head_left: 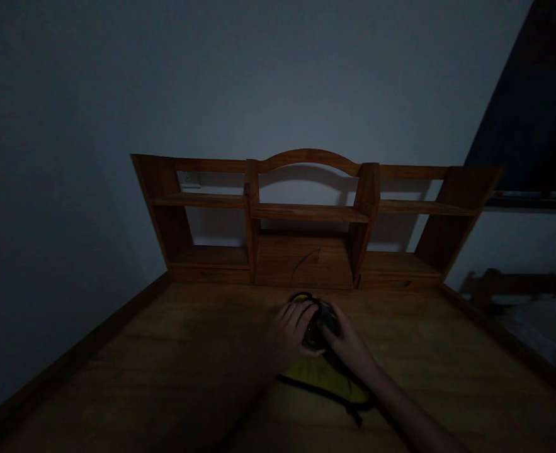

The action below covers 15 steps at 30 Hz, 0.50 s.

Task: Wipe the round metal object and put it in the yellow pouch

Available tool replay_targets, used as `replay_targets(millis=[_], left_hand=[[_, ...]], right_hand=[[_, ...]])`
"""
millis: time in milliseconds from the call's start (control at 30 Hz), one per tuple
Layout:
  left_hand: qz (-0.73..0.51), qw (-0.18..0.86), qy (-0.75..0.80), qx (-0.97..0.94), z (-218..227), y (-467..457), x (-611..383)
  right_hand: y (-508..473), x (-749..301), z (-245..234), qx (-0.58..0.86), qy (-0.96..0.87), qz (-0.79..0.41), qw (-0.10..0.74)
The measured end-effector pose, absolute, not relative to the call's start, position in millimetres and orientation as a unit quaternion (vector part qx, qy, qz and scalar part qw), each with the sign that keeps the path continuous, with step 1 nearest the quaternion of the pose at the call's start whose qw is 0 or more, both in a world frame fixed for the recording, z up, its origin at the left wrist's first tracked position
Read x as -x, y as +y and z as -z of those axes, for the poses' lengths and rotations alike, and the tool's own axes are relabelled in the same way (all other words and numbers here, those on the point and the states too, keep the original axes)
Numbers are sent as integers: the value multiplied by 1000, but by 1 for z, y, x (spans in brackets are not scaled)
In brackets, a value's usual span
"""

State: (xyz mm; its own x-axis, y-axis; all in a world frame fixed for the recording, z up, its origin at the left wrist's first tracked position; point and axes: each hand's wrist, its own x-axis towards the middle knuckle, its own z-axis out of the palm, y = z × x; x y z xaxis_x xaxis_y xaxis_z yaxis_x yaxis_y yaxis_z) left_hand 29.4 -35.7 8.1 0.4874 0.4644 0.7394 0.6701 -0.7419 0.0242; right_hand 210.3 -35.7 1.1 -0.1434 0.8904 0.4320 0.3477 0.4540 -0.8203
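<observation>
The scene is dim. My left hand (289, 330) and my right hand (346, 340) meet over a small dark rounded object (316, 327) on a wooden desk (164, 377). Both hands curl their fingers around that object from either side. A yellow pouch with dark trim (327, 380) lies flat on the desk just under and in front of my wrists. What the dark object is cannot be made out in this light.
A wooden shelf unit (308, 214) with an arched top stands at the back of the desk against a pale wall. A raised wooden edge runs along the desk's left side (93, 343). A dark panel (533, 107) and a wooden frame (518, 286) are at right.
</observation>
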Motion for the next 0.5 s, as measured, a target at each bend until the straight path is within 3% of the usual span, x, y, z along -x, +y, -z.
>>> replay_targets(millis=[200, 500], left_hand=[[370, 119, -329, 861, -9, -34, -29], [442, 71, -274, 851, 1, -34, -29]], right_hand=[[-45, -214, -18, 435, -753, -176, 462], [-50, -216, -17, 422, -718, -285, 474]])
